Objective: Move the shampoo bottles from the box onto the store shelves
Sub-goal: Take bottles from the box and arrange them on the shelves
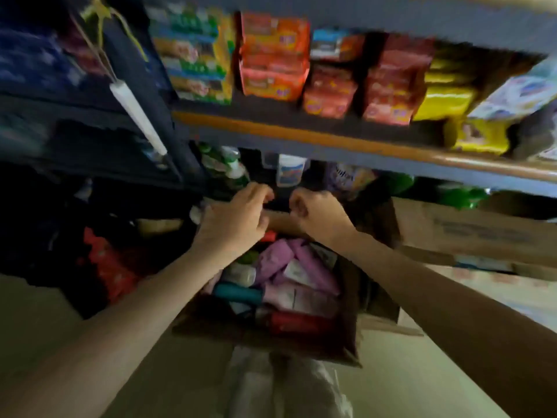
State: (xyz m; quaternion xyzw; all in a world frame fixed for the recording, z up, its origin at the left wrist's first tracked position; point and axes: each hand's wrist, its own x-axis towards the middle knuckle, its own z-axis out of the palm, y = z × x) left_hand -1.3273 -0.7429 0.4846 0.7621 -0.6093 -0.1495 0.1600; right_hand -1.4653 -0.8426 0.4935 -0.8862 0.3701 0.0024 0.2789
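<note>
Forearms nearest, reaching toward twelve o'clock over the open box (pixel 349 342). Still heaped with shampoo bottles (pixel 289 276) and tubes at six o'clock. Left hand (pixel 233 220) curled loosely; right hand (pixel 316 214) clenched; cannot tell whether either grip holds anything, blurred. Lower shelf (pixel 376 158) just beyond. Judged barely begun; most stock left.

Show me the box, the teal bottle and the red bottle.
box (pixel 349 300): head view, right wall.
teal bottle (pixel 238 292): head view, middle of its body.
red bottle (pixel 298 324): head view, middle of its body.
</note>
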